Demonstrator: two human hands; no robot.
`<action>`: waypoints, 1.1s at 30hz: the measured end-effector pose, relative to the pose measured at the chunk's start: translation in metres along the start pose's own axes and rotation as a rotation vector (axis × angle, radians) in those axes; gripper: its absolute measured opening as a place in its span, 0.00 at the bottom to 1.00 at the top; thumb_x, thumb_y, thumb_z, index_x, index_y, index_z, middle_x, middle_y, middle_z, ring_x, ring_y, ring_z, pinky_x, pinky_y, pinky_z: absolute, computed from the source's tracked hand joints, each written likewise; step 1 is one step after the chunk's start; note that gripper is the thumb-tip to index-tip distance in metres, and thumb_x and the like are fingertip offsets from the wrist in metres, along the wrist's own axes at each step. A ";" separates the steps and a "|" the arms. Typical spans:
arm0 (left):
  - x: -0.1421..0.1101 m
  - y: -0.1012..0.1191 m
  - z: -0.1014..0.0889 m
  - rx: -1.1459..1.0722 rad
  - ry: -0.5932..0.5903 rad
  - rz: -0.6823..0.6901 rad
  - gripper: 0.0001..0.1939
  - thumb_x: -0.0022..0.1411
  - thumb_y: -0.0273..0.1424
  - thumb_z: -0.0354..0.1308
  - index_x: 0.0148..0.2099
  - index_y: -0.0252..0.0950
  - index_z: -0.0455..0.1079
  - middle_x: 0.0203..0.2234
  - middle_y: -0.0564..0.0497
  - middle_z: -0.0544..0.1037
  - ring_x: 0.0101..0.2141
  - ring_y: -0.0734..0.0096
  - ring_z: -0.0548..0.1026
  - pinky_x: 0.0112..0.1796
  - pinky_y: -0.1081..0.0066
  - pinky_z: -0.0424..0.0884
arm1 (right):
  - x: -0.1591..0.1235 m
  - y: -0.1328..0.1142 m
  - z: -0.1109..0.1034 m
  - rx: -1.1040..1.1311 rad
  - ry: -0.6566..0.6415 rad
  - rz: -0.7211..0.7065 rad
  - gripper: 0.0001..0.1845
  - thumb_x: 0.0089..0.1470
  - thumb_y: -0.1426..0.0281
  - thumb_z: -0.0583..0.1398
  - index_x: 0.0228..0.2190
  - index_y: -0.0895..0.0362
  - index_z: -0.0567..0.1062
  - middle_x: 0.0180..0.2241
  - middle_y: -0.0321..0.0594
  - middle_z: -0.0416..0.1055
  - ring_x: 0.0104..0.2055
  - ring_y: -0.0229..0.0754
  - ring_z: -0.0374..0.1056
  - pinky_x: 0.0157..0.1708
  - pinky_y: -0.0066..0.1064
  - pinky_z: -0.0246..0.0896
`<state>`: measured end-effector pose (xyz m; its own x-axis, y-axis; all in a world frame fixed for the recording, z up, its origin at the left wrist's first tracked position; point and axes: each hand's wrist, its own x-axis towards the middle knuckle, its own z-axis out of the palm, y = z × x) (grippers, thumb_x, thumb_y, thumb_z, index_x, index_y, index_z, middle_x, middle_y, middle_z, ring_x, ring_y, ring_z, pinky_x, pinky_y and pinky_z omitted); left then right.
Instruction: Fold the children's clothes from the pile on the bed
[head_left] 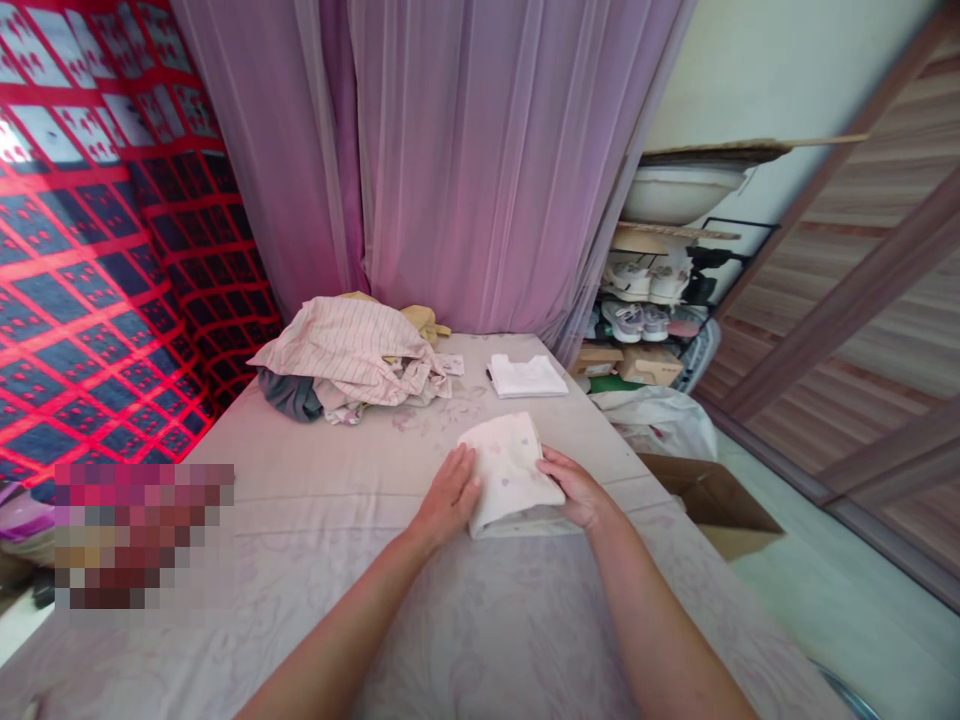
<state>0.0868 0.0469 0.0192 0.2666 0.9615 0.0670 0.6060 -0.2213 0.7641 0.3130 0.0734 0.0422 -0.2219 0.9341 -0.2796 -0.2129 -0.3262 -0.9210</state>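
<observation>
The left hand (448, 497) lies flat on a folded pale cloth (510, 475) on the bed sheet (300, 540), its grip spread. The right hand (576, 488) rests on the cloth's opposite edge, its grip also spread, pinching nothing. From the cloth, a folded white T-shirt (527, 376) sits at 12 o'clock and a heap of striped clothes (345, 350) at 10 o'clock. Off the bed, a cardboard box (712, 500) stands at 3 o'clock and pairs of shoes (637, 280) sit on a rack at 1 o'clock.
</observation>
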 end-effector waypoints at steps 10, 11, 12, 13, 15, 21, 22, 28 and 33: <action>0.002 0.027 0.022 0.516 -0.185 0.098 0.31 0.66 0.43 0.41 0.67 0.36 0.47 0.66 0.45 0.46 0.65 0.56 0.42 0.60 0.48 0.42 | -0.001 0.012 -0.029 -0.200 0.147 0.083 0.25 0.40 0.78 0.55 0.44 0.59 0.73 0.25 0.36 0.77 0.23 0.38 0.70 0.24 0.25 0.61; 0.002 0.028 0.021 0.523 -0.190 0.093 0.31 0.65 0.43 0.42 0.66 0.36 0.48 0.66 0.45 0.47 0.64 0.55 0.43 0.60 0.47 0.42 | 0.000 0.013 -0.029 -0.265 0.185 0.080 0.26 0.40 0.78 0.54 0.45 0.59 0.73 0.24 0.35 0.76 0.23 0.38 0.69 0.23 0.25 0.60; 0.003 0.029 0.020 0.523 -0.195 0.089 0.31 0.65 0.43 0.43 0.66 0.37 0.50 0.65 0.45 0.48 0.64 0.54 0.44 0.60 0.46 0.43 | 0.001 0.013 -0.029 -0.340 0.231 0.078 0.27 0.41 0.78 0.54 0.47 0.60 0.72 0.24 0.35 0.76 0.24 0.38 0.69 0.24 0.25 0.60; 0.006 0.029 0.018 0.516 -0.199 0.089 0.30 0.64 0.43 0.44 0.65 0.38 0.52 0.65 0.45 0.50 0.64 0.54 0.46 0.59 0.46 0.45 | 0.001 0.012 -0.029 -0.431 0.279 0.073 0.27 0.43 0.77 0.54 0.48 0.61 0.71 0.25 0.36 0.76 0.25 0.38 0.70 0.24 0.25 0.60; 0.015 0.029 0.011 0.493 -0.178 0.094 0.25 0.64 0.42 0.45 0.61 0.40 0.60 0.62 0.45 0.58 0.62 0.55 0.54 0.59 0.48 0.48 | -0.002 0.009 -0.029 -0.663 0.375 0.039 0.26 0.47 0.75 0.53 0.49 0.60 0.70 0.31 0.39 0.77 0.31 0.40 0.71 0.30 0.27 0.62; 0.063 0.019 -0.017 0.432 -0.088 -0.083 0.24 0.63 0.33 0.47 0.61 0.35 0.60 0.59 0.43 0.63 0.58 0.64 0.61 0.57 0.66 0.56 | -0.025 0.000 -0.025 -1.284 0.501 0.079 0.27 0.52 0.54 0.54 0.49 0.55 0.70 0.44 0.45 0.74 0.43 0.47 0.69 0.39 0.34 0.59; 0.070 0.017 -0.020 0.427 -0.121 -0.117 0.26 0.61 0.34 0.49 0.61 0.35 0.59 0.58 0.43 0.65 0.57 0.62 0.64 0.55 0.66 0.59 | -0.027 0.000 -0.023 -1.316 0.473 0.126 0.28 0.51 0.51 0.55 0.47 0.55 0.71 0.42 0.45 0.74 0.43 0.48 0.69 0.38 0.33 0.58; 0.094 0.014 -0.034 0.381 -0.304 -0.207 0.20 0.48 0.38 0.60 0.45 0.37 0.73 0.45 0.45 0.77 0.45 0.57 0.74 0.42 0.69 0.67 | -0.022 -0.004 -0.019 -1.338 0.300 0.205 0.15 0.47 0.58 0.60 0.32 0.56 0.75 0.33 0.40 0.75 0.34 0.42 0.69 0.28 0.28 0.53; 0.064 0.011 -0.059 0.257 -0.376 -0.256 0.18 0.47 0.41 0.59 0.38 0.35 0.74 0.34 0.48 0.79 0.35 0.62 0.76 0.31 0.73 0.67 | 0.006 -0.032 -0.007 -1.341 0.240 -0.030 0.08 0.47 0.67 0.59 0.29 0.57 0.76 0.29 0.35 0.74 0.31 0.37 0.66 0.27 0.25 0.51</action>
<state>0.0663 0.1154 0.0703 0.3078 0.8753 -0.3731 0.8391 -0.0648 0.5401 0.3247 0.0907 0.0676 -0.0346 0.9852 -0.1678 0.8956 -0.0439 -0.4426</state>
